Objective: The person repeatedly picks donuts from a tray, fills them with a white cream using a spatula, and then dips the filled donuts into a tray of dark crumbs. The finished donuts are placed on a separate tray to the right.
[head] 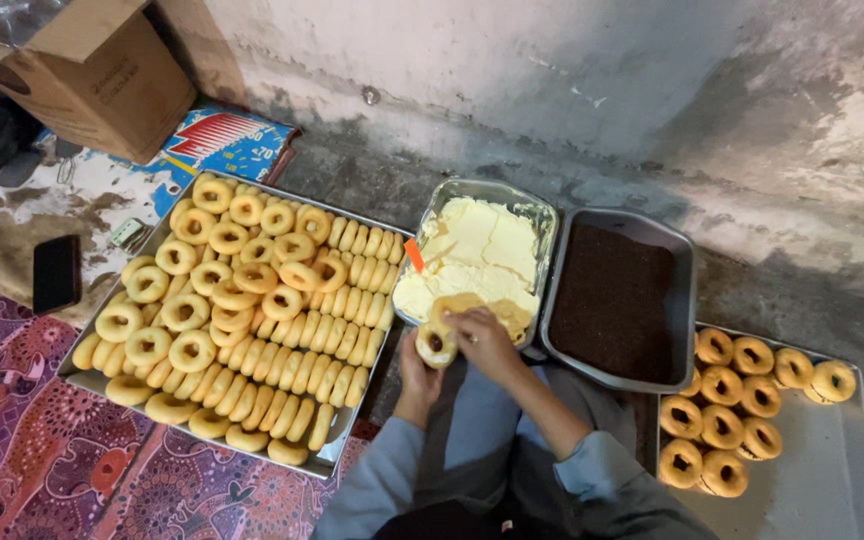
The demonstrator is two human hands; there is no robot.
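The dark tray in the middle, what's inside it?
The dark tray is filled edge to edge with fine dark brown crumbs or sprinkles. Its bottom is covered, so nothing beneath them shows.

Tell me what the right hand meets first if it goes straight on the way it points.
The right hand points up-left over the doughnut held in the left hand. Just beyond lies the cream in its tray, probably first, though height is unclear.

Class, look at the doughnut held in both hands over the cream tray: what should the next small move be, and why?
Probably dip it into the dark sprinkles tray just to the right. The left hand cradles the doughnut while the right hand works on its top above the cream tray. The finished doughnuts at far right are darker on top.
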